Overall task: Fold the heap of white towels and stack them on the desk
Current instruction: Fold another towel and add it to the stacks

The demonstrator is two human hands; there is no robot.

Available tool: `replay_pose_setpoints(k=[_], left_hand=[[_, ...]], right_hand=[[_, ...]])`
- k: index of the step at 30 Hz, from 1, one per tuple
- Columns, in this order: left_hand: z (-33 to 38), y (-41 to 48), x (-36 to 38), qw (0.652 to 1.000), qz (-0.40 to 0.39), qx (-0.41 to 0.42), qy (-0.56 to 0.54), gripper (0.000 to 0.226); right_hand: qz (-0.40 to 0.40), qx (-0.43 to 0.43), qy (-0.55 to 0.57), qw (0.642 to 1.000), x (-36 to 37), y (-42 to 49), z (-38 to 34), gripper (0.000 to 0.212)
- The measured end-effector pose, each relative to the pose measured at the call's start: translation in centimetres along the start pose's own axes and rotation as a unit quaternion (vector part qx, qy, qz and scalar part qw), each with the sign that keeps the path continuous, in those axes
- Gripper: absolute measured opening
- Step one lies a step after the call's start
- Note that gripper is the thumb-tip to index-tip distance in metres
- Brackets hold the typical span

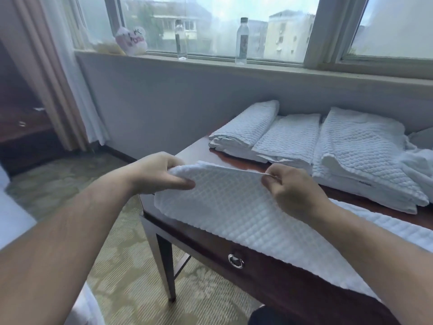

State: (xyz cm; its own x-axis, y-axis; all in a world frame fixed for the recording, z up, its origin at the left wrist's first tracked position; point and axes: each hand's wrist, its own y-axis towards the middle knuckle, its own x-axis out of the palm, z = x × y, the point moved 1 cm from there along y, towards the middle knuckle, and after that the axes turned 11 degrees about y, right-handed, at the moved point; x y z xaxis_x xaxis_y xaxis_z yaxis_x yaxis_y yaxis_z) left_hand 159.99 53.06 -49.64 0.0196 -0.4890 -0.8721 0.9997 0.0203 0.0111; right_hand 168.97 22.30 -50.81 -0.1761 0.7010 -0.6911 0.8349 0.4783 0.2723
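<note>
The dark wood bench (203,151) is standing under both grips, next to a grey wall (164,102) with a big window (222,19) above it. A green and gold carpet (121,266) is covering the floor below the left grip (154,172). A tan curtain (54,78) is hanging far off to its left.

The left grip is curling its fingers and thumb round the far left corner of a white bumpy towel (234,212). The right grip (293,186) is pinching the far edge of the same towel. That edge is lifting a little off the bench. The rest of the towel is lying flat beneath the grips and reaching the near edge, just above a drawer with a silver ring pull (235,260).

Beyond the right grip, folded towels (288,139) are lying side by side and touching. A loose heap (419,167) is sitting further to the right.

Far beyond the grips, two clear bottles (242,41) are standing on the windowsill (210,59), well apart. A pink and white bag (131,41) is sitting to their left. It is showing dark writing, too blurry to read. The bottle labels are also too blurry to read.
</note>
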Motion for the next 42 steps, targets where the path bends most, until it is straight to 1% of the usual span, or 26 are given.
replay_pose_setpoints(k=[2, 3, 4, 5, 7, 8, 9, 10, 12, 13, 16, 19, 21, 24, 25, 28, 31, 33, 34, 36, 39, 40, 42], left_hand=[[0.0, 0.4, -0.2, 0.991, 0.071, 0.010, -0.110, 0.033], [-0.1, 0.5, -0.2, 0.982, 0.085, 0.013, -0.168, 0.034], [-0.3, 0.7, -0.1, 0.974, 0.075, 0.006, -0.214, 0.037], [-0.5, 0.9, 0.3, 0.971, 0.043, -0.005, -0.237, 0.039], [-1.1, 1.1, 1.4, 0.978, -0.035, -0.032, -0.204, 0.025], [-1.4, 1.2, 2.0, 0.981, -0.048, -0.045, -0.181, 0.017], [-1.7, 1.5, 2.5, 0.982, -0.044, -0.055, -0.175, 0.014], [-1.9, 1.8, 2.8, 0.980, -0.025, -0.067, -0.186, 0.016], [-2.2, 2.7, 3.3, 0.974, 0.026, -0.100, -0.203, 0.022], [-2.2, 3.1, 3.3, 0.976, 0.045, -0.116, -0.177, 0.025], [-1.8, 4.8, 2.9, 0.984, 0.089, -0.144, -0.051, 0.037], [-1.0, 6.5, 2.4, 0.975, 0.138, -0.173, 0.027, 0.043], [-0.6, 7.3, 2.6, 0.968, 0.134, -0.206, 0.055, 0.040], [-0.3, 8.0, 3.7, 0.952, 0.075, -0.252, 0.156, 0.034], [-0.3, 8.1, 4.2, 0.945, 0.067, -0.264, 0.182, 0.034], [-0.3, 7.6, 5.1, 0.931, 0.102, -0.287, 0.201, 0.032], [0.0, 6.8, 5.6, 0.925, 0.124, -0.291, 0.210, 0.034], [0.7, 6.2, 6.3, 0.920, 0.125, -0.273, 0.251, 0.041], [1.3, 6.0, 6.9, 0.918, 0.125, -0.248, 0.284, 0.047], [3.5, 5.6, 8.6, 0.931, 0.122, -0.167, 0.302, 0.054], [8.2, 5.4, 11.6, 0.965, 0.084, -0.029, 0.245, 0.051], [9.9, 5.3, 12.6, 0.973, 0.067, 0.010, 0.219, 0.050], [12.9, 5.5, 14.4, 0.981, 0.040, 0.081, 0.173, 0.048]], right_hand=[[0.006, 0.004, -0.002, 1.000, 0.0, 0.5, 0.3, 0.027], [0.011, 0.005, -0.005, 1.000, 0.0, 0.7, 0.5, 0.027], [0.014, 0.008, -0.010, 1.000, -0.1, 0.9, 0.7, 0.028], [0.014, 0.013, -0.018, 1.000, -0.2, 1.1, 1.0, 0.028], [-0.009, 0.033, -0.044, 0.998, -0.5, 1.4, 1.6, 0.029], [-0.035, 0.045, -0.061, 0.997, -0.6, 1.6, 1.9, 0.029], [-0.062, 0.055, -0.078, 0.993, -0.4, 1.8, 2.2, 0.030], [-0.082, 0.064, -0.092, 0.990, -0.2, 2.0, 2.4, 0.031], [-0.090, 0.073, -0.097, 0.988, 0.0, 2.2, 2.6, 0.033], [-0.086, 0.073, -0.095, 0.989, 0.1, 2.3, 2.7, 0.033], [-0.051, 0.061, -0.103, 0.991, 0.1, 2.4, 2.8, 0.032], [0.007, 0.046, -0.110, 0.993, -0.2, 2.9, 3.0, 0.034], [0.017, 0.035, -0.136, 0.990, -0.4, 3.4, 3.1, 0.034], [-0.010, 0.041, -0.194, 0.980, -0.1, 3.8, 3.8, 0.030], [-0.019, 0.049, -0.202, 0.978, 0.3, 3.8, 4.2, 0.029], [-0.018, 0.061, -0.201, 0.978, 1.3, 3.5, 5.1, 0.027], [-0.010, 0.075, -0.192, 0.979, 1.1, 3.2, 5.3, 0.031], [-0.012, 0.090, -0.178, 0.980, 0.4, 2.5, 5.4, 0.035], [-0.011, 0.096, -0.174, 0.980, -0.1, 1.9, 5.6, 0.039], [0.000, 0.105, -0.167, 0.980, -1.2, 0.4, 6.0, 0.044], [0.021, 0.137, -0.145, 0.980, -3.9, -2.0, 6.7, 0.051], [0.017, 0.148, -0.137, 0.979, -5.1, -2.7, 7.1, 0.052], [-0.018, 0.161, -0.115, 0.980, -7.5, -4.5, 8.3, 0.051]])
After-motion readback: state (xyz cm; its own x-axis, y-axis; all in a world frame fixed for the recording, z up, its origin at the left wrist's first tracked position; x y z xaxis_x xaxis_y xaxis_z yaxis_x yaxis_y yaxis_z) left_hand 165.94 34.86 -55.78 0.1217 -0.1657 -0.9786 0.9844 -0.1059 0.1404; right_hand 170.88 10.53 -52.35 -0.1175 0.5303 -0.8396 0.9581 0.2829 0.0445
